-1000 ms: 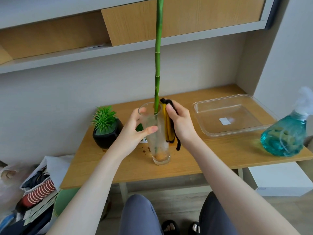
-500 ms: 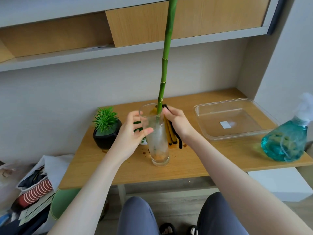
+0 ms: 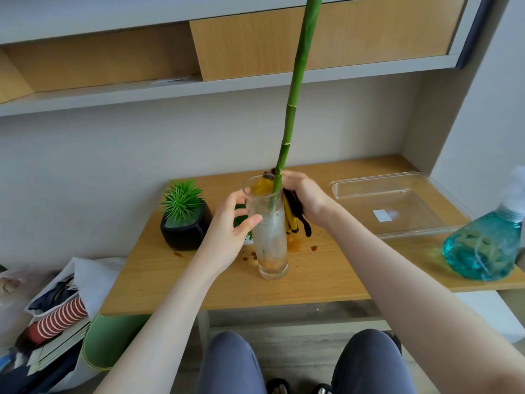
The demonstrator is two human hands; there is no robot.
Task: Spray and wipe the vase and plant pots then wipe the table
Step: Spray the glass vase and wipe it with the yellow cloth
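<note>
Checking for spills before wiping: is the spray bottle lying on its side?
No, the spray bottle stands upright on the table at its right edge.

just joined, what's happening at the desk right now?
A person is wiping a tall glass vase that stands on the wooden table with a green stalk in it. The left hand grips the vase; the right hand presses a yellow-and-black cloth against its far side. Brown spots mark the table nearby.

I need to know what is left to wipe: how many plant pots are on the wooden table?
2 at least: a black square pot with spiky green leaves at the table's left, and a small white pot mostly hidden behind the left hand. More may be hidden.
</note>
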